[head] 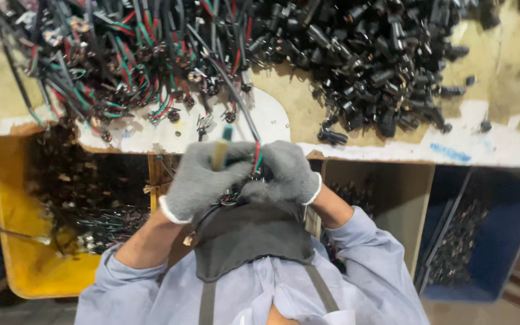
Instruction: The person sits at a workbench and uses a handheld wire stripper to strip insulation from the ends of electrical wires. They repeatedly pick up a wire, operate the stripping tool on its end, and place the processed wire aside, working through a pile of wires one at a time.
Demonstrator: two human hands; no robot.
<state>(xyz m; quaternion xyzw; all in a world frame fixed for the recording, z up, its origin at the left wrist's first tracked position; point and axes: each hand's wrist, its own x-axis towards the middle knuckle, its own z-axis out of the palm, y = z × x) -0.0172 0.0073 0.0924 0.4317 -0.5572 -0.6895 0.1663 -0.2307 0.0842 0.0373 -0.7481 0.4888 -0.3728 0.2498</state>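
- Left hand (203, 177) and right hand (287, 174), both gloved, are clamped on a thin wire bundle (256, 157) between them.
- Bundle looks light and floppy; best gripped near its ends.
- Worktop (452, 147) lies beyond the hands.

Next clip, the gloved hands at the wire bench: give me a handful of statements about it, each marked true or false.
1. Both hands wear grey knit gloves. True: left hand, right hand.
2. The yellow bin is on the person's right. False: it is on the left; a blue bin is on the right.
3. The hands hold a bundle of red, green and black wires. True.
4. The pile of black connectors lies on the floor. False: it lies on the bench.
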